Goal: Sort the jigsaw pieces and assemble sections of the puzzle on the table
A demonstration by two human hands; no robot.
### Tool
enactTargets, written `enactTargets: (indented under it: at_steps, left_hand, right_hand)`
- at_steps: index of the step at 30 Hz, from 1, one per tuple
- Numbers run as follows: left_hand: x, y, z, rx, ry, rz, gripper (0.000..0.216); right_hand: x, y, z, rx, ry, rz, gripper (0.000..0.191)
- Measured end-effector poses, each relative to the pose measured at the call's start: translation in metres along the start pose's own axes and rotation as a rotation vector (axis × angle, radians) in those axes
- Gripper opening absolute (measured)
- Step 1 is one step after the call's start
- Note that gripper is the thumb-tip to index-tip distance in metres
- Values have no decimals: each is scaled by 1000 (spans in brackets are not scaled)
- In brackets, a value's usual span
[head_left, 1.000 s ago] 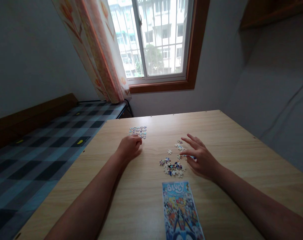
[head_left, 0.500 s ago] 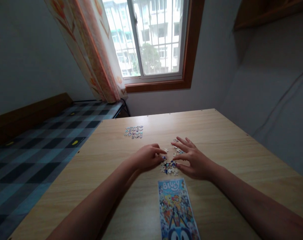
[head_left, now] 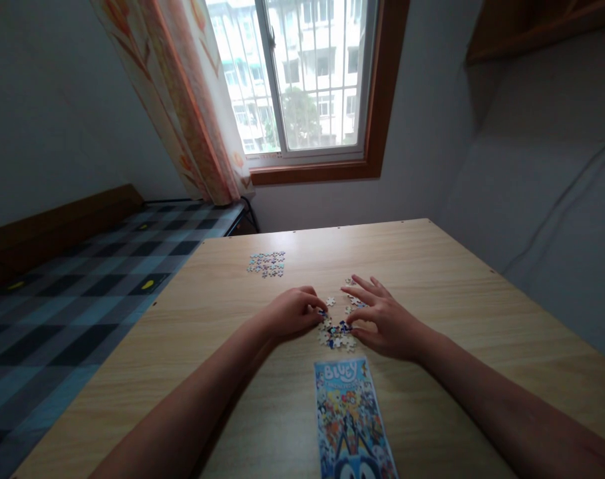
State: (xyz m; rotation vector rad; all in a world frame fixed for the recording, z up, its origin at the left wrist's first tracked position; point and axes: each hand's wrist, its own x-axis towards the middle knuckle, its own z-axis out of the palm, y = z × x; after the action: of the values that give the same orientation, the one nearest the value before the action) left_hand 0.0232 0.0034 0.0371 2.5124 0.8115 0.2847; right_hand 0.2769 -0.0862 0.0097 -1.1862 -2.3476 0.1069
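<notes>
A small heap of loose puzzle pieces lies in the middle of the wooden table. My left hand rests at the heap's left edge, fingers curled, its fingertips pinching a dark piece. On the heap's right side my right hand has thumb and forefinger closed on another piece, the other fingers spread. A joined patch of puzzle pieces lies farther back on the left. The colourful reference picture lies flat just in front of the heap.
A bed with a checked blue cover runs along the table's left side. Behind the table are a window and a patterned curtain. A grey wall stands to the right.
My left hand has come from beside the joined patch across to the loose heap and closed on a piece. My right hand has stayed at the heap and pinched a piece.
</notes>
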Motion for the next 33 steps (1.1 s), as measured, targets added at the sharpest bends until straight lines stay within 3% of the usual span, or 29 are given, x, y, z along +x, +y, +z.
enactTargets:
  at_steps: [7, 17, 23, 28, 33]
  left_hand:
    - [-1, 0, 0, -12, 6, 52, 21]
    - [-2, 1, -6, -78, -95, 82, 17]
    - [2, -12, -1, -197, 4, 67, 18]
    - [2, -11, 1, -144, 18, 75, 21]
    - [3, -8, -1, -149, 16, 34, 17]
  right_hand:
    - [0, -3, -2, 28, -21, 20, 18]
    - [1, -1, 4, -9, -63, 43, 28]
    - [4, -4, 6, -24, -74, 35, 38]
    - [2, 0, 1, -39, 83, 54, 29]
    - [-1, 2, -2, -19, 53, 16, 18]
